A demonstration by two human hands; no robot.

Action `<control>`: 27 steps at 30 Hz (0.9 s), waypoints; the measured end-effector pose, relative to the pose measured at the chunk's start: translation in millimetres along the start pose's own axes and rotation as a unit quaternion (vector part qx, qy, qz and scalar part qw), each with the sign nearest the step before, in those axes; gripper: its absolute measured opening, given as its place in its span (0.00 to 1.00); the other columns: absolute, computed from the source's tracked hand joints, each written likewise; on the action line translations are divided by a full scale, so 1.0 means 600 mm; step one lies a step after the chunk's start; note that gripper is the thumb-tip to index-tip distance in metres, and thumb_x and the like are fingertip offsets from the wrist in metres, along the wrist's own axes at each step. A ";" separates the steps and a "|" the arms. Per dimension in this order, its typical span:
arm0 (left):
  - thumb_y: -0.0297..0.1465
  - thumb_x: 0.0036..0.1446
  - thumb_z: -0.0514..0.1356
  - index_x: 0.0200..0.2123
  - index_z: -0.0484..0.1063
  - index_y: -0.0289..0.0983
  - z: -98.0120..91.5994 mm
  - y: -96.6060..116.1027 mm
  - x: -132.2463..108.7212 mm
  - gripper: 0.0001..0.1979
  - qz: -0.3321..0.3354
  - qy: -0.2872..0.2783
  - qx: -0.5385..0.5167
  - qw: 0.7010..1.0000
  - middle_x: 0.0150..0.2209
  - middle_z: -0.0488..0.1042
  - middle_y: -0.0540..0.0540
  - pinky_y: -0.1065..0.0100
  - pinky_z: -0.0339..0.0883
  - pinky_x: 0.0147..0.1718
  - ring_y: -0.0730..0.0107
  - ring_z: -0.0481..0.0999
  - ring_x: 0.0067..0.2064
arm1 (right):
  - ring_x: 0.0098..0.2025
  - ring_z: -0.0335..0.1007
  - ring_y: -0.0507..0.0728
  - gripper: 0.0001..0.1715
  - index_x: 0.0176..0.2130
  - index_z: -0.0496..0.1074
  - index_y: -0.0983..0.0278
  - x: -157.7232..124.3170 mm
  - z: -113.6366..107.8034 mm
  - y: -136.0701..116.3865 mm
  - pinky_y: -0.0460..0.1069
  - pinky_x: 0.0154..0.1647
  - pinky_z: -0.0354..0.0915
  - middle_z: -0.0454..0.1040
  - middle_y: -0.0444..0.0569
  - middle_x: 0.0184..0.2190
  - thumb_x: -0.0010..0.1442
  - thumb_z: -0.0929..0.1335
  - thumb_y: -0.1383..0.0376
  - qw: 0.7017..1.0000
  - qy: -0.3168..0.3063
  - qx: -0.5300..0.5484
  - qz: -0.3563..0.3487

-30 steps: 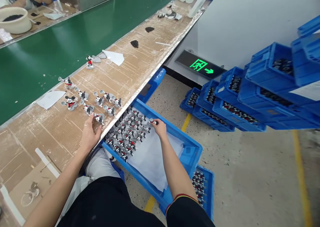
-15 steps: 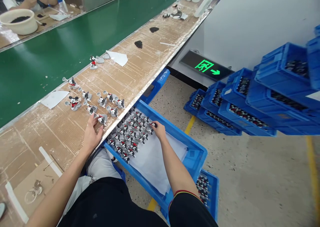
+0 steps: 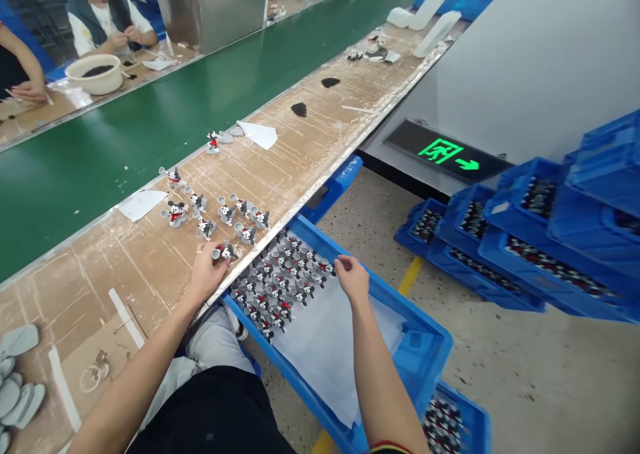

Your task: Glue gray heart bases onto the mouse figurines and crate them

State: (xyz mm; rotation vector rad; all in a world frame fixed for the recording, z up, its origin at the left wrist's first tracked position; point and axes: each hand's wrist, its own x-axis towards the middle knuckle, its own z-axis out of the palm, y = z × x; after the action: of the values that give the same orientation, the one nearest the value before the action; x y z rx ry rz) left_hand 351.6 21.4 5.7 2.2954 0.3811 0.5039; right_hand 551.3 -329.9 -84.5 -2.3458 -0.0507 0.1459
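Left hand: At the table's (image 3: pixel 280 181) near edge, the left hand (image 3: pixel 206 277) has its fingers clamped on one figurine (image 3: pixel 227 251), which is turned from its pose half a second ago.
Right hand: Over the blue tray (image 3: pixel 423 347), the right hand (image 3: pixel 354 281) has drawn slightly right; its fingers, loosely curled and apart, appear to hold nothing.
Released figurine: The figurine grasped there half a second ago (image 3: pixel 326 267) now stands just left of the fingers, at the right end of the packed figurines (image 3: pixel 285 305), so that row appears one piece longer.
White sheet: Lining the tray, the sheet (image 3: pixel 320 361) shows bare right of the rows.
Loose figurines: A cluster (image 3: pixel 227 214) stands on the table, beyond the left hand.
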 end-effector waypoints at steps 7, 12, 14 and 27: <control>0.27 0.59 0.58 0.41 0.75 0.40 -0.024 0.029 -0.003 0.08 0.054 -0.090 0.004 0.994 0.36 0.77 0.44 0.53 0.70 0.44 0.58 0.75 0.40 | 0.52 0.74 0.61 0.24 0.57 0.69 0.58 -0.160 0.015 -0.236 0.56 0.53 0.71 0.74 0.53 0.55 0.63 0.67 0.55 0.954 -0.174 0.132 -0.205; 0.28 0.64 0.55 0.44 0.75 0.43 -0.036 0.084 -0.015 0.10 0.115 -0.233 -0.033 0.965 0.40 0.77 0.40 0.55 0.73 0.43 0.56 0.76 0.43 | 0.59 0.68 0.62 0.29 0.63 0.62 0.52 -0.224 -0.002 -0.343 0.59 0.59 0.68 0.70 0.51 0.58 0.65 0.67 0.58 0.892 -0.285 0.127 -0.328; 0.28 0.64 0.56 0.43 0.75 0.44 -0.039 0.108 -0.016 0.10 0.122 -0.252 -0.030 0.959 0.40 0.76 0.41 0.56 0.73 0.43 0.56 0.76 0.43 | 0.54 0.72 0.61 0.21 0.59 0.66 0.52 -0.227 -0.018 -0.347 0.56 0.51 0.71 0.73 0.51 0.53 0.67 0.65 0.58 0.893 -0.295 0.119 -0.319; 0.35 0.54 0.66 0.63 0.62 0.43 -0.124 0.012 0.080 0.33 0.032 0.022 0.087 0.995 0.63 0.56 0.37 0.50 0.72 0.53 0.45 0.58 0.67 | 0.36 0.74 0.59 0.21 0.42 0.75 0.62 -0.263 -0.046 -0.034 0.56 0.42 0.72 0.76 0.53 0.38 0.62 0.67 0.49 0.989 -0.095 0.085 -0.070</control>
State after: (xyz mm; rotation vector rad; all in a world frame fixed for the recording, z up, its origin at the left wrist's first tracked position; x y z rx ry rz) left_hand 360.6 81.3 70.6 2.4750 0.3876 0.5744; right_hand 398.1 -347.8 -36.8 -2.1448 -0.2853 0.2916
